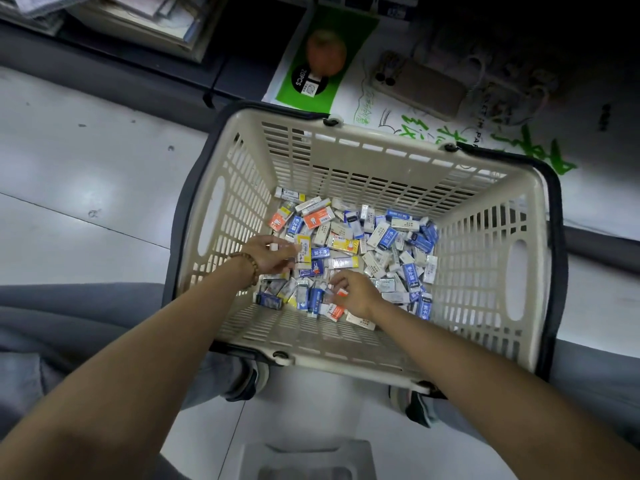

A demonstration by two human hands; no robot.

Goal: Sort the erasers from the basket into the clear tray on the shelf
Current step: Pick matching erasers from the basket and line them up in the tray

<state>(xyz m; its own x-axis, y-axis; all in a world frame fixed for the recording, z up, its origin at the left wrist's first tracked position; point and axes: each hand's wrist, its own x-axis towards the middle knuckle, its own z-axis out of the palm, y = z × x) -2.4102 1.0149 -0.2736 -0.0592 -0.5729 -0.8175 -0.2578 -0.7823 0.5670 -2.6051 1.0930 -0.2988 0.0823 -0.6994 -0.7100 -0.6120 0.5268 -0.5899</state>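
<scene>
Both hands are down in the cream plastic basket (pixel 381 140), which sits on the floor between my feet. Loose wrapped erasers (pixel 381 244) cover most of the basket bottom: blue, white, yellow and a few orange sleeves, jumbled with no order.

My right hand (pixel 356 291) is near the front wall, thumb and fingertips pinching an orange-and-white eraser (pixel 342 293) just above the pile. My left hand (pixel 268 254), bead bracelet (pixel 250 268) at the wrist, is at the left side of the pile. Its fingers are curled round what looks like a small white eraser (pixel 274 247). That hand is motion-blurred, so the hold is likely but not crisp.

Progress looks early to middle. The heap is still big, dozens left, with only bare patches of basket floor along the near edge. No shelf is in view. A pale tray-like thing (pixel 308 459) sits at the bottom edge, and I cannot tell if it is the clear tray or what it holds, so the sorted count is unknown.

Left to do: lift these two out, carry them to the tray, and repeat many times.
</scene>
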